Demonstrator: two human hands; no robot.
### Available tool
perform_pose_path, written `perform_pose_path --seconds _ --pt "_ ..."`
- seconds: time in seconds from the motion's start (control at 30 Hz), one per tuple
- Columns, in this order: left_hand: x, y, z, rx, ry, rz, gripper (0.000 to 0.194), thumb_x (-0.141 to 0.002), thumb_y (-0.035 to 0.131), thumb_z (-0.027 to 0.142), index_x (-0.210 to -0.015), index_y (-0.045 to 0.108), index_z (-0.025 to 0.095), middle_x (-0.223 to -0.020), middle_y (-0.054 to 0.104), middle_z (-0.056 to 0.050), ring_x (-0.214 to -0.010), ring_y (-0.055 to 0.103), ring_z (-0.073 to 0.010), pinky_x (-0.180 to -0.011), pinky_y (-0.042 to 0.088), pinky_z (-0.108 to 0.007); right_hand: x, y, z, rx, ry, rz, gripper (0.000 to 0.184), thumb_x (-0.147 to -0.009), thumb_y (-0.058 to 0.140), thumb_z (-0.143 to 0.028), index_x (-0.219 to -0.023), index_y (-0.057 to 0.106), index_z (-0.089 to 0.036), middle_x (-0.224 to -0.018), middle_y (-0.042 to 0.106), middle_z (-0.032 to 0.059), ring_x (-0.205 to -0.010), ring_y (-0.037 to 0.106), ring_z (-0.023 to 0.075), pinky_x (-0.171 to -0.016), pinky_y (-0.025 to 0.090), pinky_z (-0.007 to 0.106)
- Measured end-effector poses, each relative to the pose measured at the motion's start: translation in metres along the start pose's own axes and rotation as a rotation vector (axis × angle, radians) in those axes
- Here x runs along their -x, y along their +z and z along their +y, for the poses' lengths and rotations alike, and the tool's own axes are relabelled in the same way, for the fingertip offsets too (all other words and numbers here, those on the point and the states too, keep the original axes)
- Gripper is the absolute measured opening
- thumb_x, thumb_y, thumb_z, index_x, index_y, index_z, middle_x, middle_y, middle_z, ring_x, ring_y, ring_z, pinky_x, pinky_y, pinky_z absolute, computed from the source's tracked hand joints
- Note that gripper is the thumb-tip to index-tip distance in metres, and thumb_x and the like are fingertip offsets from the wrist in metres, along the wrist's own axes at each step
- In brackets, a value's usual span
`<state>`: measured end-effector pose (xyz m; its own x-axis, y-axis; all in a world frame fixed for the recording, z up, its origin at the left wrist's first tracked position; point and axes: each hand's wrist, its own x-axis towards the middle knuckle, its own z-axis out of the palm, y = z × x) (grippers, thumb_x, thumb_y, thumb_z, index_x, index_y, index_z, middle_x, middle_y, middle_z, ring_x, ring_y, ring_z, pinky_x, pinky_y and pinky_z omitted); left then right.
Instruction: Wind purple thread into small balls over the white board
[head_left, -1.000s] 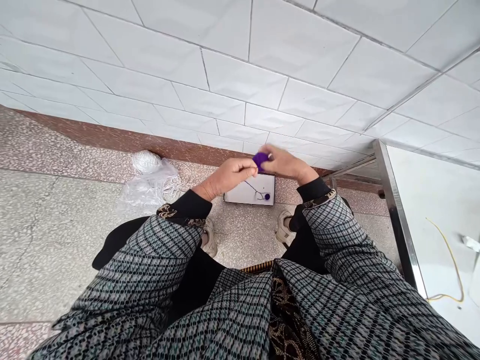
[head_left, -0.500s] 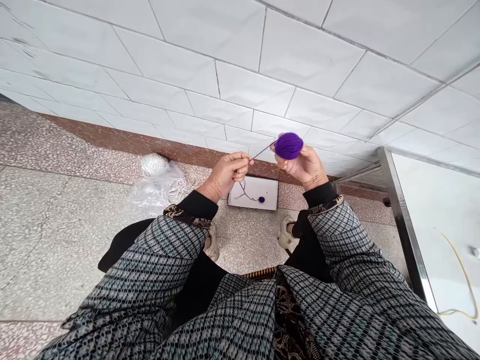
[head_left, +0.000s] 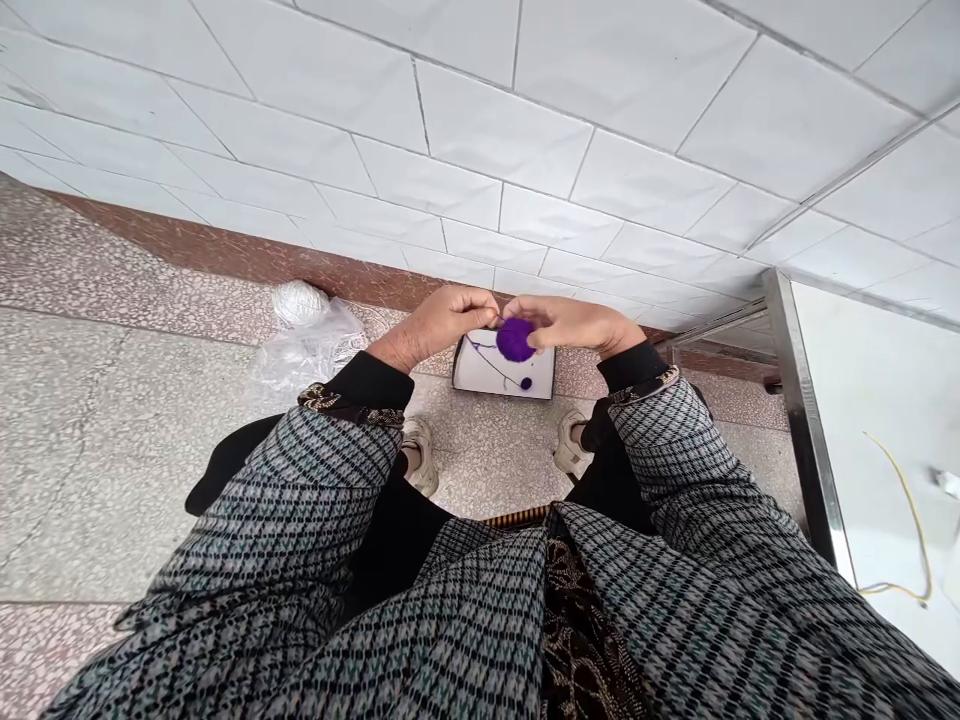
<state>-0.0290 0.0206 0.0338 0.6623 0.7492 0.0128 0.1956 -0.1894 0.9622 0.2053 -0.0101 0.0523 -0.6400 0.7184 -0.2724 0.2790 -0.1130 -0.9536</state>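
A purple ball of yarn [head_left: 514, 340] hangs in the air in front of me, gripped by my right hand [head_left: 571, 322] with the fingers curled over its top and side. Close beside it, my left hand [head_left: 451, 318] pinches the purple strand near the ball, thumb against forefinger. Below on the floor lies a shallow white box [head_left: 487, 376] with a dark rim. Inside it a small dark purple ball [head_left: 526, 384] rests with a strand of yarn running up to the left. Part of the box is hidden behind the yarn ball and my hands.
White yarn [head_left: 300, 303] and a crumpled clear plastic bag [head_left: 311, 350] lie on the floor to the left, near the tiled wall [head_left: 480, 130]. On the right stands a metal-edged white table [head_left: 877, 400] with a yellow cord [head_left: 916, 510]. My shoes [head_left: 421, 458] flank the box.
My right hand has moved left and down with the yarn ball and turned over, its back now facing up. The two hands are now close together, with the stretched strand between them shorter.
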Motion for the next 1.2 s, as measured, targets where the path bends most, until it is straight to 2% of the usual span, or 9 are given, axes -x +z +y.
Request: perform_pose_path --seconds 0.13,0.3,0.37,0.43,0.57,0.8,1.0,1.1,1.2 --pt "0.000 0.001 -0.004 0.072 -0.098 0.025 0.018 -0.085 0.061 0.030 -0.074 0.063 0.016 -0.064 0.049 0.003 -0.058 0.040 -0.0110 -0.062 0.033 -0.026 0.006 -0.002 -0.013 -0.349 -0.195 0.188 0.061 -0.074 0.084 -0.044 -0.121 0.054 -0.019 -0.107 0.065 0.0053 -0.083 0.064 0.0137 -0.072 0.058 0.027" --pt "0.002 0.010 0.001 0.070 -0.027 -0.249 0.026 -0.087 0.064 0.039 -0.079 0.069 0.015 -0.071 0.057 -0.001 -0.063 0.048 -0.0125 -0.064 0.040 -0.026 -0.012 0.001 -0.006 -0.111 -0.128 0.647 0.047 -0.083 0.078 -0.035 -0.119 0.053 -0.020 -0.118 0.063 0.0076 -0.094 0.064 0.0158 -0.080 0.059 0.029" --pt "0.003 0.009 0.001 0.085 0.000 -0.263 0.025 -0.086 0.065 0.039 -0.078 0.069 0.016 -0.070 0.057 -0.001 -0.063 0.049 -0.0126 -0.063 0.039 -0.026 -0.013 0.001 0.000 0.108 0.001 0.570 0.039 -0.079 0.076 -0.023 -0.112 0.055 -0.018 -0.111 0.065 0.0061 -0.091 0.061 0.0154 -0.080 0.057 0.029" --pt "0.002 0.006 -0.002 0.125 0.006 -0.222 0.022 -0.083 0.067 0.036 -0.074 0.067 0.016 -0.067 0.056 -0.001 -0.060 0.046 -0.0117 -0.061 0.037 -0.026 -0.009 -0.001 0.003 0.205 0.106 0.281 0.035 -0.076 0.074 -0.017 -0.108 0.059 -0.017 -0.099 0.066 0.0034 -0.085 0.058 0.0149 -0.077 0.054 0.028" --pt "0.000 0.002 -0.007 0.243 -0.031 -0.165 0.014 -0.076 0.066 0.029 -0.069 0.066 0.017 -0.059 0.050 0.000 -0.054 0.040 -0.0106 -0.056 0.033 -0.026 0.008 -0.006 -0.002 -0.031 -0.011 -0.173 0.043 -0.076 0.077 -0.019 -0.116 0.062 -0.015 -0.104 0.070 0.0041 -0.088 0.061 0.0136 -0.075 0.054 0.025" --pt "-0.003 0.014 0.005 0.415 -0.049 0.002 0.019 -0.070 0.065 0.027 -0.054 0.058 0.019 -0.055 0.043 -0.001 -0.052 0.032 -0.0097 -0.053 0.024 -0.029 0.008 -0.012 -0.013 -0.493 -0.290 0.301 0.074 -0.067 0.087 -0.059 -0.118 0.051 -0.020 -0.106 0.066 0.0043 -0.086 0.063 0.0127 -0.076 0.056 0.026" --pt "-0.004 0.023 0.010 0.330 -0.071 -0.133 0.023 -0.076 0.062 0.022 -0.054 0.058 0.018 -0.054 0.044 -0.001 -0.051 0.034 -0.0092 -0.052 0.028 -0.028 -0.013 -0.019 -0.004 -0.305 -0.296 0.774 0.056 -0.083 0.068 -0.063 -0.114 0.041 -0.025 -0.112 0.057 0.0059 -0.099 0.065 0.0174 -0.086 0.058 0.031" --pt "-0.003 0.018 0.012 0.238 -0.075 -0.179 0.018 -0.077 0.063 0.019 -0.060 0.065 0.017 -0.055 0.047 -0.001 -0.052 0.040 -0.0101 -0.053 0.033 -0.026 -0.013 -0.011 -0.002 -0.049 -0.068 0.723 0.046 -0.086 0.072 -0.044 -0.116 0.045 -0.023 -0.106 0.060 0.0044 -0.087 0.062 0.0160 -0.076 0.055 0.029" --pt "-0.002 0.008 0.014 0.210 -0.044 -0.163 0.015 -0.073 0.062 0.019 -0.058 0.065 0.017 -0.057 0.050 -0.001 -0.053 0.040 -0.0103 -0.054 0.034 -0.026 -0.002 -0.002 -0.012 0.203 0.078 0.323 0.048 -0.080 0.080 -0.028 -0.119 0.053 -0.020 -0.097 0.063 0.0024 -0.082 0.058 0.0158 -0.069 0.050 0.027"
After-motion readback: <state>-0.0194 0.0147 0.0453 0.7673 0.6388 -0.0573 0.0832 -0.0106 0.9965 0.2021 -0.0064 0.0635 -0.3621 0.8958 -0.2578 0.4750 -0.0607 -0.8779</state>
